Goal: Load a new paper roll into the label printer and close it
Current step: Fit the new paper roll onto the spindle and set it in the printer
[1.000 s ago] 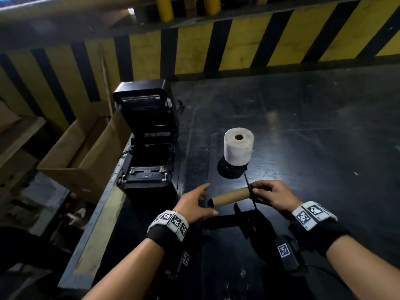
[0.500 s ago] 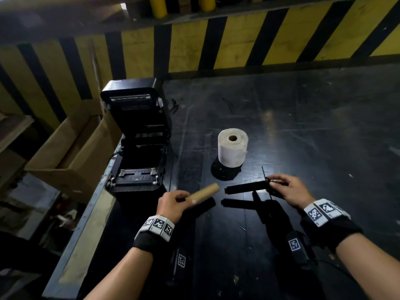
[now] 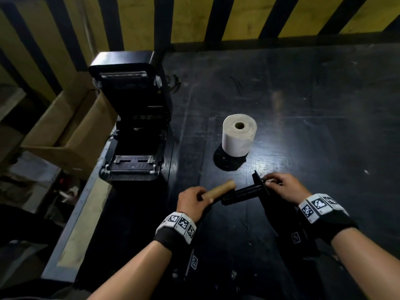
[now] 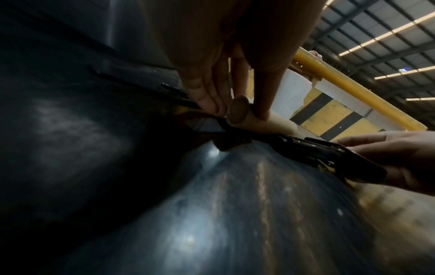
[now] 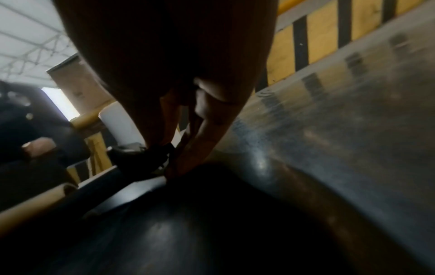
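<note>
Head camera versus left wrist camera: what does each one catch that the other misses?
Only the head view shows the open label printer, the cardboard box beside it and the hollow top of the new paper roll. Only the left wrist view shows the ceiling lights and the cardboard core's round end face. Both show the left hand gripping the cardboard core and the right hand holding the black spindle.

Dark scuffed table (image 3: pixel 303 105) bearing open label printer (image 3: pixel 134 126) and upright paper roll (image 3: pixel 239 137).
</note>
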A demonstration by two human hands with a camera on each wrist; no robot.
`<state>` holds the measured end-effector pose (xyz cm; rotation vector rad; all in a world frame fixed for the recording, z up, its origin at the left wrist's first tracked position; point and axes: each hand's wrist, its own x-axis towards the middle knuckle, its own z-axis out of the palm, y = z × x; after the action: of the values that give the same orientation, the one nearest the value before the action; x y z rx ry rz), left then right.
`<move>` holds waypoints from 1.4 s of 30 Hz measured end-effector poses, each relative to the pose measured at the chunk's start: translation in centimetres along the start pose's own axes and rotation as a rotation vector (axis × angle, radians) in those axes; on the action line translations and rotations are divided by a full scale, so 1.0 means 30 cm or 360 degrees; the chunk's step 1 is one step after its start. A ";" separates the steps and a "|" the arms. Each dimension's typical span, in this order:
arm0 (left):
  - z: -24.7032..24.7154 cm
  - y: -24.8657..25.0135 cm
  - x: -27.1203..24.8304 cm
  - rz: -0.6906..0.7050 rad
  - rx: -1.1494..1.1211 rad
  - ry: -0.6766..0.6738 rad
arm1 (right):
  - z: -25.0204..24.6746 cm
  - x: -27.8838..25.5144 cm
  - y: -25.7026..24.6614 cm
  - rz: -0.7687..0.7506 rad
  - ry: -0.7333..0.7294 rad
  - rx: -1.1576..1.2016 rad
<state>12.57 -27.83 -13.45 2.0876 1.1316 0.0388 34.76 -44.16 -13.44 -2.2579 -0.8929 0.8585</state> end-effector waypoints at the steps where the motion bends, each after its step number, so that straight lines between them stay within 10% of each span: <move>1: 0.004 0.000 0.002 -0.0015 -0.0003 -0.0013 | -0.005 -0.006 -0.001 0.0002 -0.0001 -0.0065; 12: -0.114 0.206 0.257 0.0068 -0.0586 0.0020 | -0.210 0.171 -0.253 -0.0359 0.0448 -0.0256; 19: -0.046 0.297 0.388 -0.0010 -0.0792 -0.0256 | -0.112 0.342 -0.333 -0.0400 0.0088 -0.0709; 26: 0.012 0.264 0.385 0.0114 -0.0810 -0.0357 | -0.063 0.344 -0.318 -0.0610 0.0272 -0.0616; 42: -0.123 0.334 0.292 0.0082 -0.1025 -0.0223 | -0.170 0.240 -0.353 0.0013 0.0559 0.1303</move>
<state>23.70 -22.52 -7.23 1.5162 0.8362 0.2450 38.55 -33.56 -5.47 -1.6071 -0.2807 0.6357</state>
